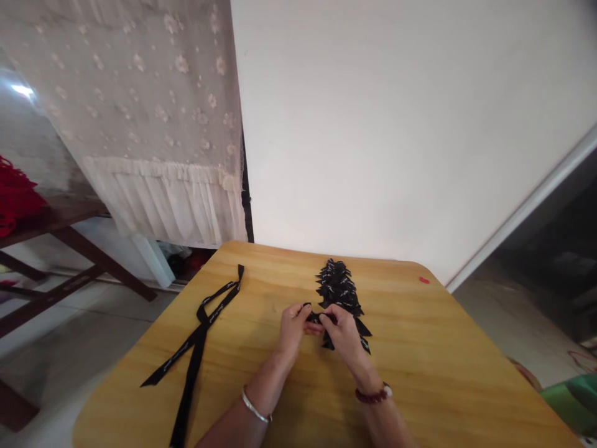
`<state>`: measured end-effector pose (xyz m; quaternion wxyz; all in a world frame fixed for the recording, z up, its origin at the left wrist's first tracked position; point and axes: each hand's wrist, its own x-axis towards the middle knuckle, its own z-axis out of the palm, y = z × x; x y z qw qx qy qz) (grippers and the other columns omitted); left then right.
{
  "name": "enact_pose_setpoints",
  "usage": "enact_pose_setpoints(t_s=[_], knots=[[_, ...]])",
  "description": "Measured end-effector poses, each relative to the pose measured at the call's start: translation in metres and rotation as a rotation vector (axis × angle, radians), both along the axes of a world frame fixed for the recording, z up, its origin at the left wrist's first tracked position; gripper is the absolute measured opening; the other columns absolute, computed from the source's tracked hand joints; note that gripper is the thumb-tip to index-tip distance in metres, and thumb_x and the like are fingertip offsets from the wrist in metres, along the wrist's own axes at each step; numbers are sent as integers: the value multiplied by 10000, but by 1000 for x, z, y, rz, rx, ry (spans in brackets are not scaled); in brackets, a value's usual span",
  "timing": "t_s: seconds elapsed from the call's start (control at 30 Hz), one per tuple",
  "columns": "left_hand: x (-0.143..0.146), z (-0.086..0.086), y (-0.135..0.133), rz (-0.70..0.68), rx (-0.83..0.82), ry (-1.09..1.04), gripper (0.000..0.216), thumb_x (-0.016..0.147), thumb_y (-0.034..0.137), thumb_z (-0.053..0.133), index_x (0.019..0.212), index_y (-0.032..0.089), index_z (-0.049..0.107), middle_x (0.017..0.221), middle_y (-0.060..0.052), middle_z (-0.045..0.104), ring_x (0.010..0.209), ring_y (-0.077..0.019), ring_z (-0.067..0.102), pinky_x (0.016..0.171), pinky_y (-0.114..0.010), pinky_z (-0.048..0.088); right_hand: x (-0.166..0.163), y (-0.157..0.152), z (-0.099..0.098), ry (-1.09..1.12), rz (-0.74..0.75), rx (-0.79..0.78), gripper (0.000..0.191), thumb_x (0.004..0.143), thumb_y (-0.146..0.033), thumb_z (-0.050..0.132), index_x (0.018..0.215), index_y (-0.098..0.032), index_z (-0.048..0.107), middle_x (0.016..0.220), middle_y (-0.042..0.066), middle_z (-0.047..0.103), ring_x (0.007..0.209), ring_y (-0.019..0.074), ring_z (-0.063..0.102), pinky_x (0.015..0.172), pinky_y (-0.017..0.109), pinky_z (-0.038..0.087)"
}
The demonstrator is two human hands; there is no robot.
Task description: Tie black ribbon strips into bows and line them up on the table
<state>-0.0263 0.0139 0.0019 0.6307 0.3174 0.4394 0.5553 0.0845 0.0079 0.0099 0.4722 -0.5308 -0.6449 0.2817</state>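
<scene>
Between my two hands, just above the table, is a short piece of black ribbon (314, 317) with pale print. My left hand (293, 323) pinches its left end, thumb on top. On the other end, the thumb and fingers of my right hand (341, 326) are closed. Just behind and under the right hand lies a row of black ribbon bows (337, 283) with white lettering, partly covered by that hand. Off to the left, long strips of the same printed black ribbon (200, 333) lie loosely crossed on the wood.
The light wooden table (261, 274) has rounded corners and stands against a white wall (396, 124). A small red object (424, 280) lies near its far right corner. At left hang a lace curtain (163, 112) and a dark wooden bench (69, 214) bearing red material (18, 193).
</scene>
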Motion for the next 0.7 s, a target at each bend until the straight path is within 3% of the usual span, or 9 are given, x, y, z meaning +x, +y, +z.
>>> enact_pose_setpoints(t_s=[0.1,0.2,0.33,0.5,0.7], knots=[[-3,4,0,-58,-58,-42,318,594,454,601,621,156,490,510,12,576,342,-128,535,350,-230,417,1,0,4,82,-3,-43,172,691,-289,498,559,-180,496,503,-27,476,483,114,421,474,219,332],[-8,10,-1,-129,-86,-59,413,633,553,509,650,141,533,594,-20,616,244,-53,411,249,-173,251,4,1,8,177,-38,-74,210,678,-342,519,550,-176,508,486,-25,484,465,113,422,448,219,332],[-14,12,-1,-162,-20,10,408,642,527,525,670,128,601,672,-39,642,222,25,249,257,-167,74,7,2,9,255,-48,-88,234,648,-376,560,549,-168,518,482,-22,488,455,108,415,429,215,335],[-18,10,0,-143,-54,22,280,597,413,620,664,141,618,732,-31,646,232,30,261,272,-170,59,9,4,4,265,-28,-87,216,642,-361,579,578,-163,521,489,-31,465,457,101,404,428,211,329],[-23,12,4,-102,-78,-47,272,523,254,696,753,133,617,643,5,619,250,19,312,255,-141,172,10,5,4,229,-38,-70,207,653,-352,569,591,-160,524,489,-34,457,451,102,402,428,214,322]])
